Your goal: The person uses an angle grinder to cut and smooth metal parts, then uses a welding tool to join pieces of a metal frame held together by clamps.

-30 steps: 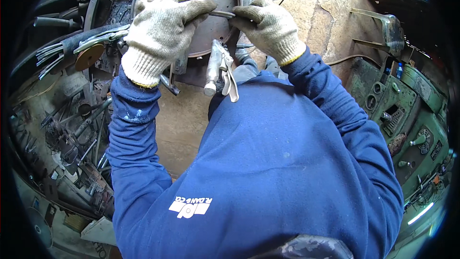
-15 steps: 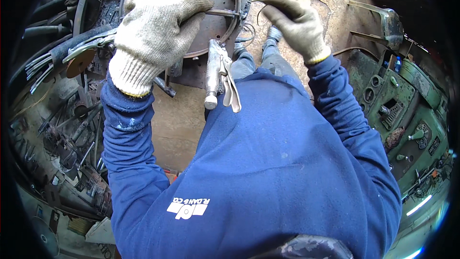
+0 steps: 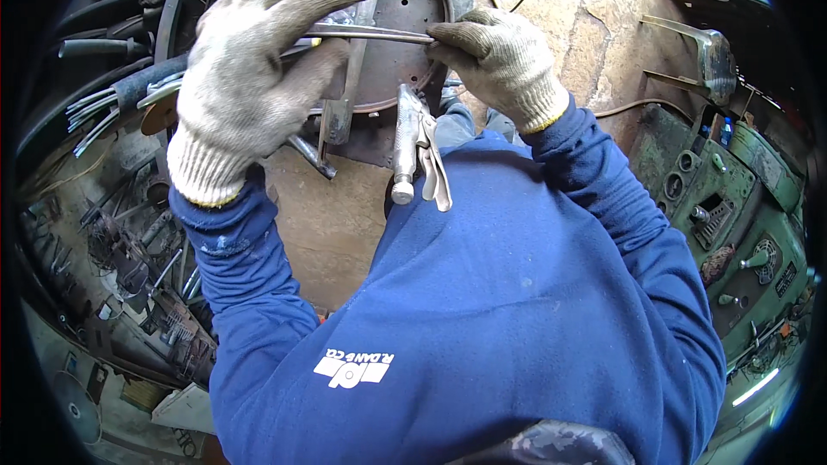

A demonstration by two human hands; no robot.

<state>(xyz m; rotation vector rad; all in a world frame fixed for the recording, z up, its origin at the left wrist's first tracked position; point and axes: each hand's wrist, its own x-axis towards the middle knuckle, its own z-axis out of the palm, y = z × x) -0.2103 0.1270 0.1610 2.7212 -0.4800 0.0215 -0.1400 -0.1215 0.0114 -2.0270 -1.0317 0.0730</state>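
Beyond and right of the locking pliers [image 3: 405, 142], your right hand [image 3: 500, 58] pinches thin rods [image 3: 379, 34]. Beyond and left of the pliers, your left hand [image 3: 241, 77] holds thumb and forefinger apart, the rods between. Past the pliers lies a drilled plate [image 3: 392, 60]; well to their right stands a green machine [image 3: 741, 232].

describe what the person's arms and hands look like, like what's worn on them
The left hand and right hand wear off-white knitted fabric gloves, soiled greyish toward the fingers, with ribbed cuffs edged in yellow. Long, wrinkled, dark blue fabric sleeves cover both arms; the left one has pale smudges near the wrist.
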